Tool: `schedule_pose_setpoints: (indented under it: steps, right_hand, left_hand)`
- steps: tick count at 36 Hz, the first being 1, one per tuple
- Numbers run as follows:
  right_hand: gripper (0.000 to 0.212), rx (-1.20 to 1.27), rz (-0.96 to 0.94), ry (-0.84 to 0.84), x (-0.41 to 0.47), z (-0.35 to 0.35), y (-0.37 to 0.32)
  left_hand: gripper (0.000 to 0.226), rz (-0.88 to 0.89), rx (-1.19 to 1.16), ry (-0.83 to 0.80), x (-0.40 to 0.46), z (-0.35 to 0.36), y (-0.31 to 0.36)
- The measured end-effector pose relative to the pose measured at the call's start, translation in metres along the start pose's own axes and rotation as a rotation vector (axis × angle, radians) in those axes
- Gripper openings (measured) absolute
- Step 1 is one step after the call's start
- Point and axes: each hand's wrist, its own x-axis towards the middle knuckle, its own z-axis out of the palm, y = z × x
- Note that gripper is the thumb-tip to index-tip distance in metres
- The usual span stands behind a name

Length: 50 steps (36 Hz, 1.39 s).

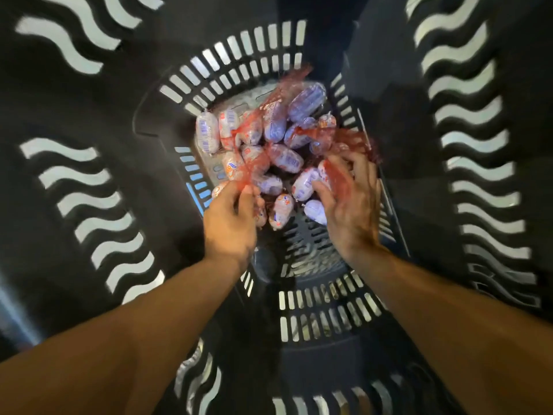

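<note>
Both arms reached down into a deep black basket (89,175) with slotted walls. On its floor, toward the far end, lay a heap of small wrapped packets (284,157), white with purple and orange print, tangled in a loose red net (254,163). Strands of the net ran across the heap and rose over its far side.

The left hand (230,217) sat at the near left edge of the heap, its thumb and fingers closed together on a bunch of the net, pinching it just above the packets.

The right hand (350,205) was at the near right edge, its fingers spread apart and bent down onto the packets, with a strip of net lying across their backs. The hand was blurred, so it could not be told whether those fingers gripped anything or only touched.

The near part of the basket floor (308,244) showed its bare slats between the two wrists.
</note>
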Motion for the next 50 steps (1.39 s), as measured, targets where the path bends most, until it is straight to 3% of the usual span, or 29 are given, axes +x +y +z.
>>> schedule_pose_setpoints:
  steps: [4, 7, 12, 15, 20, 26, 35, 43, 47, 50]
  right_hand:
    - [0.019, 0.147, 0.097, 0.063, 0.006, 0.008, -0.007]
    - [0.033, 0.254, 0.194, -0.034, 0.003, 0.006, -0.006]
    - [0.028, 0.442, 0.222, 0.020, -0.033, -0.013, 0.002]
    - [0.046, 0.516, 0.362, -0.040, -0.054, -0.034, 0.005]
    - [0.023, 0.378, 0.342, -0.200, -0.094, -0.081, 0.000]
    - [0.027, 0.400, 0.489, -0.316, -0.136, -0.149, -0.022]
    - [0.030, 0.624, 0.506, -0.035, -0.189, -0.301, -0.122]
    - [0.027, 0.601, 0.377, 0.087, -0.256, -0.456, -0.193]
    - [0.018, 0.512, 0.193, 0.297, -0.302, -0.514, -0.224]
    - [0.030, 0.525, 0.120, 0.382, -0.340, -0.546, -0.249]
  left_hand:
    - [0.025, 0.002, -0.014, 0.000, 0.001, 0.001, -0.001]
    - [0.026, -0.019, -0.002, -0.023, 0.001, 0.000, 0.001]
    - [0.027, -0.002, 0.077, -0.041, -0.009, -0.004, 0.008]
    - [0.025, -0.039, 0.117, -0.080, -0.019, -0.012, 0.015]
    - [0.026, -0.094, 0.243, -0.153, -0.047, -0.040, 0.027]
    - [0.024, -0.102, 0.129, -0.127, -0.096, -0.075, 0.078]
    - [0.026, -0.056, -0.097, -0.136, -0.224, -0.148, 0.191]
    - [0.023, 0.302, 0.012, -0.225, -0.350, -0.264, 0.299]
    - [0.028, 0.452, -0.036, -0.247, -0.396, -0.321, 0.341]
    - [0.026, 0.541, -0.019, -0.294, -0.420, -0.358, 0.363]
